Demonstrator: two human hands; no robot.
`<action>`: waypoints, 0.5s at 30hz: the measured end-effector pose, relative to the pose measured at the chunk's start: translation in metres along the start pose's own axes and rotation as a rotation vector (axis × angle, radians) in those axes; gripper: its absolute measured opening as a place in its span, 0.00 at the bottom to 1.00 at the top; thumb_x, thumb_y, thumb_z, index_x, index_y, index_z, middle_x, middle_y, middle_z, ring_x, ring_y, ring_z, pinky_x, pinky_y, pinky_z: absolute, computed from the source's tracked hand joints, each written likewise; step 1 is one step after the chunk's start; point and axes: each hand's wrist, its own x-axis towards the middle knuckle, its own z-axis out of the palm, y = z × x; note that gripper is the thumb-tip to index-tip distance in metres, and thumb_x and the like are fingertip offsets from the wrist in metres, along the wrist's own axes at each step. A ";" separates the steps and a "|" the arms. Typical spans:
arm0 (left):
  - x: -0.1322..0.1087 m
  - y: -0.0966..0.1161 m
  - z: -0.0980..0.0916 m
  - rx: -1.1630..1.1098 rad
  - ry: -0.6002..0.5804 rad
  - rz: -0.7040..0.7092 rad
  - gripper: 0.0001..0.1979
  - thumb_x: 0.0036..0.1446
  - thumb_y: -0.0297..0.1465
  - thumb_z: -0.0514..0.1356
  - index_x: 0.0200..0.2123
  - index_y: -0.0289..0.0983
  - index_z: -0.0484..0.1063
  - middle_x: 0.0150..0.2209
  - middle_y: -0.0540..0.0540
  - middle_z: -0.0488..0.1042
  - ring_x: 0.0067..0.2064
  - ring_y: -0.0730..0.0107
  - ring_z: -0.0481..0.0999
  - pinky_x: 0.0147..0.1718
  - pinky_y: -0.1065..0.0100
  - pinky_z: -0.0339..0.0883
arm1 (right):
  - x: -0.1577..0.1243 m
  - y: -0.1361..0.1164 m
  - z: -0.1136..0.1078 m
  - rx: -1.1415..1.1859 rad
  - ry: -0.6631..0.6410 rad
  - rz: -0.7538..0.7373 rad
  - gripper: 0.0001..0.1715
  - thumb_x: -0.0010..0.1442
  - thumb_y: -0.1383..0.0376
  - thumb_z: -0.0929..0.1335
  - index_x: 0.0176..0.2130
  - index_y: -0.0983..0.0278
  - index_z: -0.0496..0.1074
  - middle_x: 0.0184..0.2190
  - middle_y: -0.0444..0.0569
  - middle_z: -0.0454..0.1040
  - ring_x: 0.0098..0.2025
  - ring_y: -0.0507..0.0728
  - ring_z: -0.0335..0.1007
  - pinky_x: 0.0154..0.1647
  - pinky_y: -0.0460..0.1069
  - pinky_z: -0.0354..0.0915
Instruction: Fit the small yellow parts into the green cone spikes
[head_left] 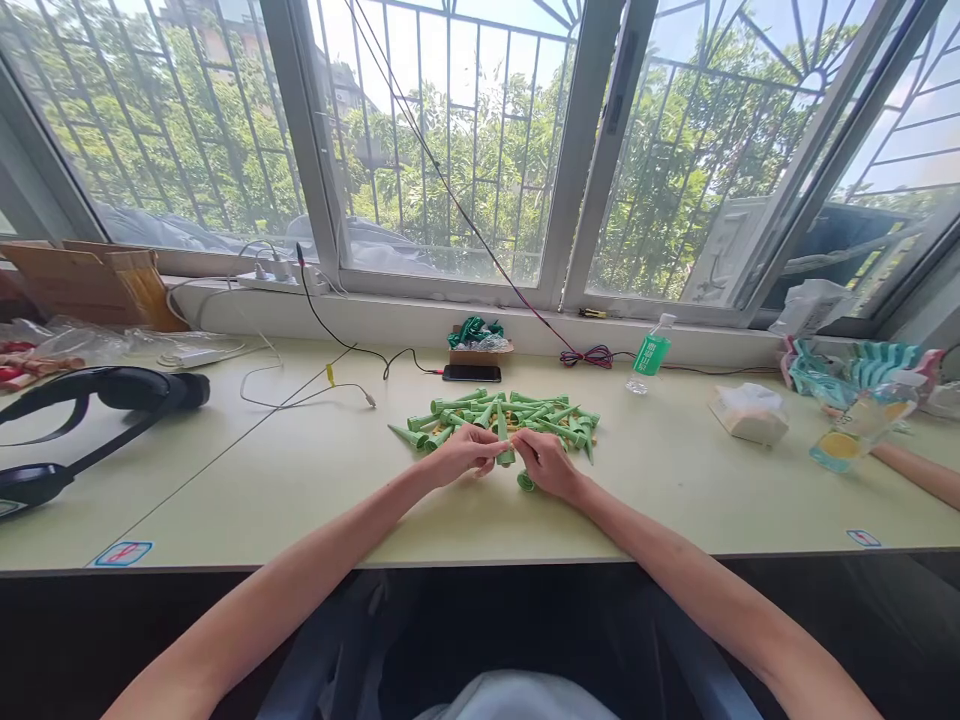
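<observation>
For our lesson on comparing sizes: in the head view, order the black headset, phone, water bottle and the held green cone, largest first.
1. headset
2. phone and water bottle: look alike
3. green cone

We see a loose pile of green cones [540,415] just on our side of the black phone [471,373]. They are slim, tapered pieces lying flat and crisscrossed, their tips pointing every way. One green cone [504,440] sits at the edge of the pile farthest from the phone, narrow tip toward the phone and wide end toward us. It is pinched between our left hand [461,452] and right hand [547,462]. A small green piece [526,482] lies farther still from the phone, against our right hand.
</observation>
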 end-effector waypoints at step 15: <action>0.002 -0.016 0.004 0.930 0.313 0.578 0.14 0.65 0.37 0.53 0.37 0.36 0.75 0.37 0.44 0.73 0.26 0.76 0.65 0.27 0.73 0.60 | 0.001 0.003 0.001 -0.014 0.069 0.044 0.18 0.68 0.63 0.57 0.26 0.62 0.57 0.20 0.40 0.58 0.22 0.50 0.51 0.26 0.45 0.51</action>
